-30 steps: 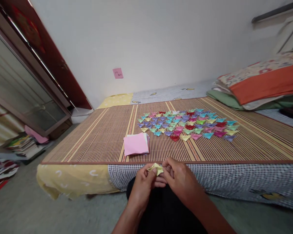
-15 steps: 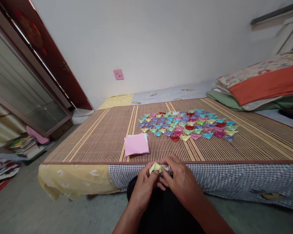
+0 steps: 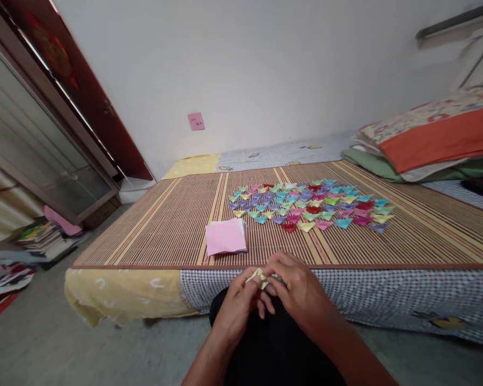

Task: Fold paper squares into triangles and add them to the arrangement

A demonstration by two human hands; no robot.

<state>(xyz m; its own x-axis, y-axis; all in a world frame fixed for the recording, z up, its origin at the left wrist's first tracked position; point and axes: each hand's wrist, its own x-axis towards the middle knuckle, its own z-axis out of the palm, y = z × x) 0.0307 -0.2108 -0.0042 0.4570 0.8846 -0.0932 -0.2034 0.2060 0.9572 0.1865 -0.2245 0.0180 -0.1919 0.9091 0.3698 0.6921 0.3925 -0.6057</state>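
A small piece of folded yellow paper (image 3: pixel 259 277) is pinched between my two hands, just in front of the bed's near edge. My left hand (image 3: pixel 240 300) grips its left side with thumb and fingers closed. On its right side, my right hand (image 3: pixel 290 281) presses the paper with thumb and fingertips, which partly cover it. Farther back on the mat stand rows of colourful folded paper boats (image 3: pixel 306 203). A stack of square paper sheets (image 3: pixel 226 237), pink on top, lies beyond my hands to the left.
A striped bamboo mat (image 3: pixel 156 225) covers the bed, over checked and yellow cloth. Folded bedding (image 3: pixel 430 134) is piled at the right. A pink note (image 3: pixel 196 121) is on the wall. Books (image 3: pixel 44 238) lie stacked on the floor at left.
My thumbs and fingers have shifted on the yellow paper, and less of it shows. Some left-hand fingers have extended downward beneath it. The boats and the sheet stack stay in place.
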